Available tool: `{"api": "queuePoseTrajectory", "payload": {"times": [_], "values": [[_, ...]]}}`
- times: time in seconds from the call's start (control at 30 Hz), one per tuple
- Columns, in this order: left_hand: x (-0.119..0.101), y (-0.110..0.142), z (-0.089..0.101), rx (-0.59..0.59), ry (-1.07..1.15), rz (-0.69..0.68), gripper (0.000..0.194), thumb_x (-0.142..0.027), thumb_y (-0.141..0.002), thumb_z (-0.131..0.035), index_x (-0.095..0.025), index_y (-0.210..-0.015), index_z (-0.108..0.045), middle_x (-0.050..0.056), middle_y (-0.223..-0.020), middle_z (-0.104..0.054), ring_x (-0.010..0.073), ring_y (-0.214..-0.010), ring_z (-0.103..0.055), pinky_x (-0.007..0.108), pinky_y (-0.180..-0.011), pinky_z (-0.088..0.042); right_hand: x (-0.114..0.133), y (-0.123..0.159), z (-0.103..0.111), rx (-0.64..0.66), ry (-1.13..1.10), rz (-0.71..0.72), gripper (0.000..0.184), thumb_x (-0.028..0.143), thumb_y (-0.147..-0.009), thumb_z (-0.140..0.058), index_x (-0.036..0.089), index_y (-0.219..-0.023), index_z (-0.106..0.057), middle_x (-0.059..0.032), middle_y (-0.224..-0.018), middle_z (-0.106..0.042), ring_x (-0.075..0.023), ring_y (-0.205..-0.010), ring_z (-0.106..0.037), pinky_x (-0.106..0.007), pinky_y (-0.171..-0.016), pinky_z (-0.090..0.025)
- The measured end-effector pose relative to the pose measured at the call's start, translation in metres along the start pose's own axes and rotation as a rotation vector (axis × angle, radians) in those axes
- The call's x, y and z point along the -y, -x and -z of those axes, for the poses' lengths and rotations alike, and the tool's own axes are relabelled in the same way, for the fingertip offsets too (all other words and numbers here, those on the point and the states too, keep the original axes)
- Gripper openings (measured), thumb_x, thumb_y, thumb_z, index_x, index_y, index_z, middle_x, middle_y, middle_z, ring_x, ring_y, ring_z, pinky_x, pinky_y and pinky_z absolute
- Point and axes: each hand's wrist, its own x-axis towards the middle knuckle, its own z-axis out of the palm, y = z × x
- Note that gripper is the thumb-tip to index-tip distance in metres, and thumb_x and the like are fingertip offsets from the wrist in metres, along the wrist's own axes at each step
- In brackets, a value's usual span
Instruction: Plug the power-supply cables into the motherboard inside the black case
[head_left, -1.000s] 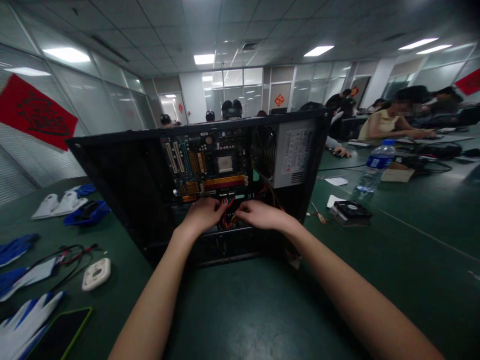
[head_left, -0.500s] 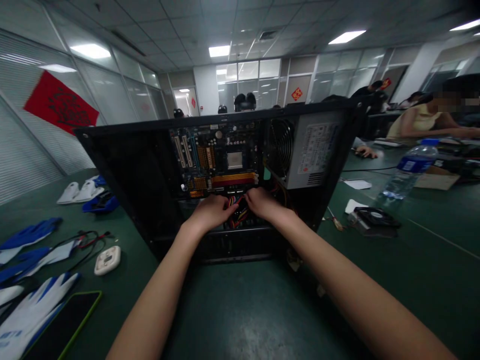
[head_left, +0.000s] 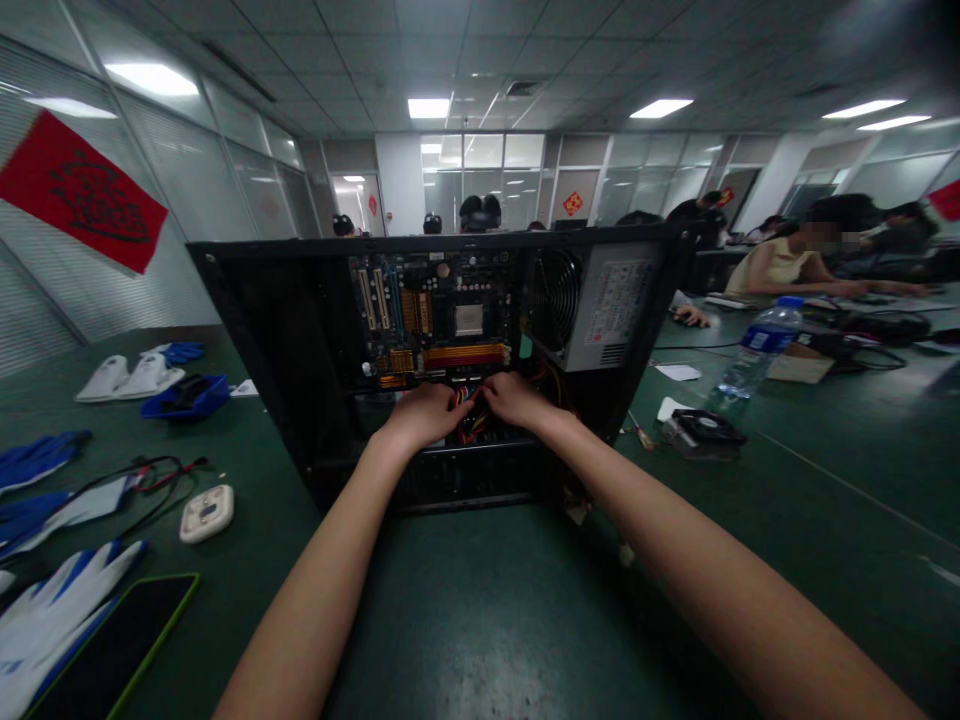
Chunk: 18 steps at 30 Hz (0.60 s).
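An open black computer case (head_left: 322, 470) stands in front of me, its inside facing my way. Both hands reach into its lower part, just below the motherboard (head_left: 442, 300). My left hand (head_left: 424, 415) is closed on a bundle of coloured cables (head_left: 472, 425), thumb pointing right. My right hand (head_left: 517, 400) pinches the same cables from the other side, its fingertips close to the left thumb. The cable ends are hidden behind my fingers. Above and right of my right hand sits the silver power supply (head_left: 611, 310), next to a round fan grille (head_left: 555, 300).
A CPU cooler (head_left: 705, 433), a screwdriver (head_left: 641, 432) and a water bottle (head_left: 761, 350) are on the right. Left lie work gloves (head_left: 64, 620), a phone (head_left: 120, 640), a white device (head_left: 208, 514) and a blue tray (head_left: 187, 397). Another person (head_left: 795, 260) sits at the far right.
My right hand has moved up and left along the cables, closer to my left hand. My left hand keeps its place in the case. The view swung right, then partly back.
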Motion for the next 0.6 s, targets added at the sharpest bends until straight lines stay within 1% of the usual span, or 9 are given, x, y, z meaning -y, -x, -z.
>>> {"api": "queuePoseTrajectory", "payload": {"times": [0.1,0.2,0.33,0.43,0.53,0.6], "values": [[0.0017,-0.0008,-0.0019,-0.006,-0.016,-0.016,0.045,-0.056,-0.094,-0.046,-0.020,-0.083,-0.071,0.011,-0.086,-0.074,0.0248,-0.079,-0.068,0.031,-0.067,-0.044,0.0005,-0.0027,0.0001,0.001,0.008,-0.020,0.029,0.016,-0.095,-0.047,0.011,-0.099,-0.075,-0.0190,-0.103,-0.075,-0.0244,-0.091,-0.070,-0.026,-0.067,-0.042],[0.0025,-0.0005,-0.0019,-0.006,-0.017,-0.027,0.044,-0.054,-0.094,-0.046,-0.020,-0.084,-0.071,0.011,-0.087,-0.074,0.0244,-0.079,-0.068,0.030,-0.065,-0.044,0.0003,-0.0051,-0.0010,-0.003,0.000,-0.019,0.028,0.015,-0.094,-0.048,0.011,-0.100,-0.075,-0.0195,-0.105,-0.074,-0.0245,-0.094,-0.070,-0.025,-0.067,-0.041],[0.0023,0.0008,-0.0004,-0.009,-0.013,-0.031,0.044,-0.054,-0.094,-0.046,-0.020,-0.081,-0.070,0.010,-0.084,-0.073,0.0233,-0.076,-0.067,0.029,-0.063,-0.042,-0.0021,-0.0066,-0.0049,-0.022,-0.032,-0.015,0.028,0.014,-0.094,-0.048,0.012,-0.098,-0.075,-0.0179,-0.104,-0.075,-0.0220,-0.090,-0.070,-0.024,-0.066,-0.040],[0.0028,0.0008,-0.0005,-0.020,-0.013,-0.019,0.045,-0.057,-0.093,-0.046,-0.020,-0.080,-0.069,0.010,-0.084,-0.073,0.0236,-0.076,-0.067,0.029,-0.063,-0.042,-0.0025,-0.0056,-0.0061,-0.046,-0.069,-0.015,0.027,0.013,-0.093,-0.049,0.012,-0.094,-0.076,-0.0146,-0.099,-0.076,-0.0192,-0.086,-0.069,-0.023,-0.063,-0.038],[0.0037,0.0003,-0.0006,-0.038,-0.014,-0.005,0.047,-0.059,-0.093,-0.045,-0.021,-0.079,-0.069,0.010,-0.084,-0.073,0.0246,-0.078,-0.068,0.030,-0.063,-0.042,0.0008,-0.0030,-0.0024,-0.102,-0.098,-0.036,0.026,0.015,-0.091,-0.050,0.011,-0.090,-0.076,-0.0127,-0.092,-0.076,-0.0183,-0.082,-0.069,-0.023,-0.060,-0.036],[0.0036,0.0004,0.0001,-0.047,-0.020,-0.003,0.048,-0.060,-0.092,-0.045,-0.021,-0.079,-0.069,0.010,-0.084,-0.073,0.0255,-0.079,-0.068,0.030,-0.063,-0.042,0.0048,-0.0004,0.0019,-0.179,-0.115,-0.061,0.025,0.018,-0.090,-0.051,0.010,-0.087,-0.075,-0.0125,-0.089,-0.076,-0.0184,-0.080,-0.068,-0.024,-0.059,-0.036]]}}
